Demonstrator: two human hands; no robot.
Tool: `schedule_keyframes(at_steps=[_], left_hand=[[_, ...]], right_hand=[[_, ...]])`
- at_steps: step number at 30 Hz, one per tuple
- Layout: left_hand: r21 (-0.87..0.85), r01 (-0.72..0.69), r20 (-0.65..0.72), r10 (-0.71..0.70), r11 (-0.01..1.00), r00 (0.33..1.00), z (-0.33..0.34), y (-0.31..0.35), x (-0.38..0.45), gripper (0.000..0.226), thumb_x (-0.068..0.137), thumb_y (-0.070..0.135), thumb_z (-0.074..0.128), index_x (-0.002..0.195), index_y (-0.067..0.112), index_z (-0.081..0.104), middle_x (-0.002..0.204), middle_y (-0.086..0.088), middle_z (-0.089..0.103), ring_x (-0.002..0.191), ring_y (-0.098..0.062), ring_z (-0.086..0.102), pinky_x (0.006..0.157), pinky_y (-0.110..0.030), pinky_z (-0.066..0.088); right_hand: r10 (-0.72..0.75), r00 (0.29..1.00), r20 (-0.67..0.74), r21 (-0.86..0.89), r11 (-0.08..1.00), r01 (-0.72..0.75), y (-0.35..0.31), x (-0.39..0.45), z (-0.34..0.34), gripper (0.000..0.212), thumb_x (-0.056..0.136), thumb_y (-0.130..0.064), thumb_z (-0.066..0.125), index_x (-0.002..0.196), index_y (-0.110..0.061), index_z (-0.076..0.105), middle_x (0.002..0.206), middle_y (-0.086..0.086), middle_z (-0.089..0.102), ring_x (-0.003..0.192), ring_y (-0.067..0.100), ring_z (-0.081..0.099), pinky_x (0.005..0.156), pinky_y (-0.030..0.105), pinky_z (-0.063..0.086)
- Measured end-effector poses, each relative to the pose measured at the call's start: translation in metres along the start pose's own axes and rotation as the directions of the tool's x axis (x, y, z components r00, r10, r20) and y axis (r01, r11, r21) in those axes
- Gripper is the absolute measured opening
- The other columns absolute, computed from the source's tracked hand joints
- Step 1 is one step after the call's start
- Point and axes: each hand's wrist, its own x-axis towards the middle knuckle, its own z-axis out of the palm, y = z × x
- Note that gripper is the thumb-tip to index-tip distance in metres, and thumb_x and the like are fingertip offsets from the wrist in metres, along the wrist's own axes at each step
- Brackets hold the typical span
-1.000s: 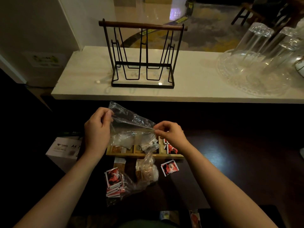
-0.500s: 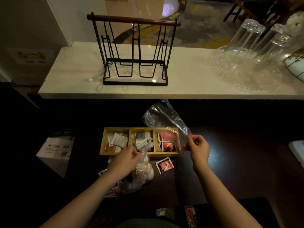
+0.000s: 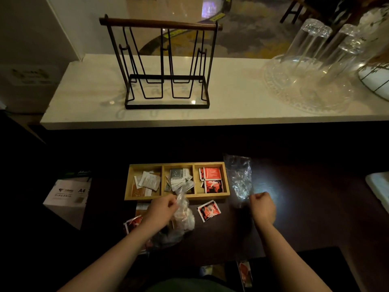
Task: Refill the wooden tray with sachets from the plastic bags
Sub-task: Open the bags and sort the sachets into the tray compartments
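Right hand (image 3: pixel 262 207) grip pinches emptied bag (image 3: pixel 239 179) aside lower right; left hand (image 3: pixel 161 210) grip clamps next bag (image 3: pixel 183 216) below wooden tray (image 3: pixel 175 198), likely for refilling.

A dark wooden table (image 3: pixel 294 207) spreads in dim light, with a pale glare patch on its top. Behind it runs a white marble ledge (image 3: pixel 231 98) bearing a black wire rack (image 3: pixel 166 66) with a wooden top bar, and upturned clear glasses (image 3: pixel 311 51) on a glass tray (image 3: pixel 294 98). Beyond lies a patterned carpet (image 3: pixel 248 34). A white A4 paper box (image 3: pixel 67 192) sits low at the left.
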Motion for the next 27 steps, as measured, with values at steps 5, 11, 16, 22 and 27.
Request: schedule_keyframes(at_steps=[5,11,16,22,27], left_hand=[[-0.183,0.069,0.081,-0.055,0.981,0.995,-0.01,0.003,-0.001,0.014,0.093,0.015,0.054,0.08,0.018,0.057,0.081,-0.002,0.063,0.067,-0.015,0.063,0.063,-0.025,0.055],[-0.495,0.202,0.211,-0.109,0.845,0.971,-0.028,0.003,-0.005,0.008,0.092,0.009,0.055,0.088,0.007,0.062,0.084,-0.01,0.063,0.072,-0.017,0.064,0.064,-0.024,0.057],[-0.501,0.177,0.181,-0.097,0.847,0.979,-0.031,0.004,-0.005,0.008,0.09,0.008,0.059,0.086,0.007,0.065,0.077,-0.008,0.063,0.069,-0.016,0.063,0.062,-0.022,0.056],[-0.467,0.149,0.116,-0.107,0.872,0.988,-0.021,0.007,-0.004,0.014,0.089,0.005,0.059,0.077,0.01,0.065,0.069,-0.005,0.061,0.062,-0.012,0.061,0.058,-0.02,0.055],[-0.512,0.182,0.065,-0.173,0.84,0.983,-0.012,0.006,-0.006,0.008,0.087,0.011,0.065,0.079,0.012,0.068,0.073,-0.005,0.066,0.066,-0.015,0.064,0.061,-0.026,0.055]], right_hand=[[0.009,0.988,0.154,-0.214,0.977,0.024,0.003,0.004,0.002,0.032,0.084,-0.029,0.06,0.104,-0.005,0.056,0.105,0.019,0.065,0.097,0.036,0.06,0.072,0.036,0.045],[-0.179,0.978,0.103,-0.278,0.939,0.201,-0.015,-0.015,-0.001,0.032,0.087,-0.028,0.062,0.109,-0.008,0.05,0.102,0.016,0.067,0.09,0.033,0.063,0.065,0.032,0.041],[-0.496,0.783,0.376,0.008,0.846,0.532,-0.064,-0.063,0.014,0.013,0.089,-0.023,0.063,0.097,-0.017,0.055,0.079,-0.004,0.061,0.062,0.003,0.056,0.052,0.013,0.041],[-0.499,0.58,0.644,0.27,0.857,0.438,-0.093,-0.113,0.044,0.013,0.084,-0.019,0.07,0.094,-0.018,0.062,0.09,0.006,0.068,0.082,0.022,0.068,0.072,0.032,0.059],[-0.488,0.559,0.67,0.267,0.862,0.431,-0.091,-0.114,0.05,0.027,0.084,-0.015,0.068,0.111,-0.009,0.066,0.103,0.012,0.07,0.091,0.024,0.069,0.083,0.037,0.058]])
